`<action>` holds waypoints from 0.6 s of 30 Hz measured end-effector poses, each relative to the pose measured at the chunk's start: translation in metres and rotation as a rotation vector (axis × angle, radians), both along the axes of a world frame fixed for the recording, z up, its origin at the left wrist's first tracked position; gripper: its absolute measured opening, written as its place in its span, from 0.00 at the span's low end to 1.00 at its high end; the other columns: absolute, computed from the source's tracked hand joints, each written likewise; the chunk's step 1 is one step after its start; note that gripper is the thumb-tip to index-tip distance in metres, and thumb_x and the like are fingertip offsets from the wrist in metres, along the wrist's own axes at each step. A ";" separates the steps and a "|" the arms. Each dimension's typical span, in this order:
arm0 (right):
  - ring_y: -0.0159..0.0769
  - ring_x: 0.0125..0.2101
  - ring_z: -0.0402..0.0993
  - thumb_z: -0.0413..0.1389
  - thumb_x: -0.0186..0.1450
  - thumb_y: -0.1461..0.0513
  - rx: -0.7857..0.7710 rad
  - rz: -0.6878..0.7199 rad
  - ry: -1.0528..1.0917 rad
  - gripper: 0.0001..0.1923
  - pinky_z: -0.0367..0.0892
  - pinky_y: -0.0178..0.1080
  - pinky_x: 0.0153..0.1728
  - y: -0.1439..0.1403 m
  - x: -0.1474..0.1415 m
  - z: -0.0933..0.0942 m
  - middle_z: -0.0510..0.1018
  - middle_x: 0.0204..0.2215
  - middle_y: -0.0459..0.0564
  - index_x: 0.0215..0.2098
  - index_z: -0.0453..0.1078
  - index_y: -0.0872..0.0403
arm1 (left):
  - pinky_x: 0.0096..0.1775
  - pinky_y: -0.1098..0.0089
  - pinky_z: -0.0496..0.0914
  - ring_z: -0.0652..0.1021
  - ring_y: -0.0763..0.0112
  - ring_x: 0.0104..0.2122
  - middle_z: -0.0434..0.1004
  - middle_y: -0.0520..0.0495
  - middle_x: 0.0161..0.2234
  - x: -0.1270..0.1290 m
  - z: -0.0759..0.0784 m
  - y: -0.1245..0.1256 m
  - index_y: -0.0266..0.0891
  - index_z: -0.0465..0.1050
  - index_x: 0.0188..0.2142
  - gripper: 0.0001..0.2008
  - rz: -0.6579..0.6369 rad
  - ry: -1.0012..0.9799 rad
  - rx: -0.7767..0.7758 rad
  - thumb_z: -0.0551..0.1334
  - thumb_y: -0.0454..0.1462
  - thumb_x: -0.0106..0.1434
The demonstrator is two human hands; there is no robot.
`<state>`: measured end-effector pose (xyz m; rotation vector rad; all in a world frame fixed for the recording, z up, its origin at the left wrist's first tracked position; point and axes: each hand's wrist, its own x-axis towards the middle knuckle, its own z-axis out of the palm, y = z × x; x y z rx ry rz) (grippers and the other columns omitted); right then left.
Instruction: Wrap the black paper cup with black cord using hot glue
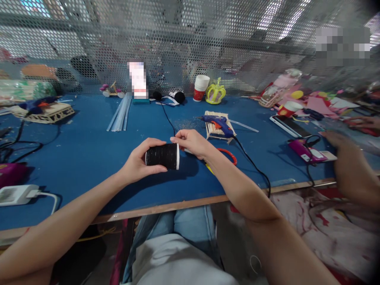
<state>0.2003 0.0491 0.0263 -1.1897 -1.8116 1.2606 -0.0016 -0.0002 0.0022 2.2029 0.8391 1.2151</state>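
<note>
A spool of black cord [162,156] with white ends lies sideways in my left hand [145,158], whose fingers and thumb wrap round it just above the blue table. Beside the spool's right end, my right hand [190,141] is closed in a pinch. A thin black cord [168,117] runs from the back of the table down to those fingers; the exact grip is partly hidden. Under my right wrist lie scissors with red and yellow handles [230,154], mostly covered by the forearm.
A blue glue gun [218,123] rests on a small stick rack [211,130], its cable trailing to the front edge. Clear glue sticks [120,114], a lit phone [138,81] and paper cups [201,88] stand farther back. At right, another person's arm [353,166] reaches in.
</note>
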 end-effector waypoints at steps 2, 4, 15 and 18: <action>0.25 0.17 0.61 0.57 0.56 0.49 0.044 -0.030 -0.072 0.19 0.55 0.32 0.20 0.001 0.002 0.001 0.68 0.15 0.42 0.21 0.64 0.55 | 0.48 0.60 0.66 0.72 0.62 0.45 0.70 0.42 0.44 0.000 0.001 0.000 0.41 0.65 0.48 0.28 -0.004 -0.020 0.027 0.69 0.44 0.49; 0.25 0.16 0.61 0.54 0.58 0.48 0.102 -0.086 -0.120 0.21 0.56 0.32 0.20 0.000 0.004 0.004 0.68 0.15 0.44 0.20 0.64 0.56 | 0.49 0.59 0.65 0.71 0.62 0.46 0.69 0.42 0.45 -0.001 0.002 0.001 0.41 0.64 0.48 0.28 0.042 -0.040 0.047 0.69 0.44 0.49; 0.28 0.27 0.68 0.51 0.60 0.46 -0.275 0.264 0.362 0.21 0.64 0.34 0.30 -0.012 0.000 0.006 0.72 0.24 0.47 0.28 0.69 0.56 | 0.51 0.55 0.64 0.68 0.60 0.50 0.66 0.41 0.48 -0.004 -0.004 0.011 0.42 0.61 0.51 0.28 0.179 0.113 0.162 0.68 0.42 0.52; 0.26 0.24 0.65 0.60 0.54 0.54 -0.304 0.199 0.396 0.13 0.62 0.33 0.29 -0.013 -0.006 0.000 0.70 0.23 0.43 0.27 0.68 0.56 | 0.51 0.55 0.64 0.68 0.60 0.50 0.66 0.41 0.48 -0.003 -0.004 0.009 0.42 0.59 0.53 0.30 0.192 0.162 0.182 0.67 0.41 0.53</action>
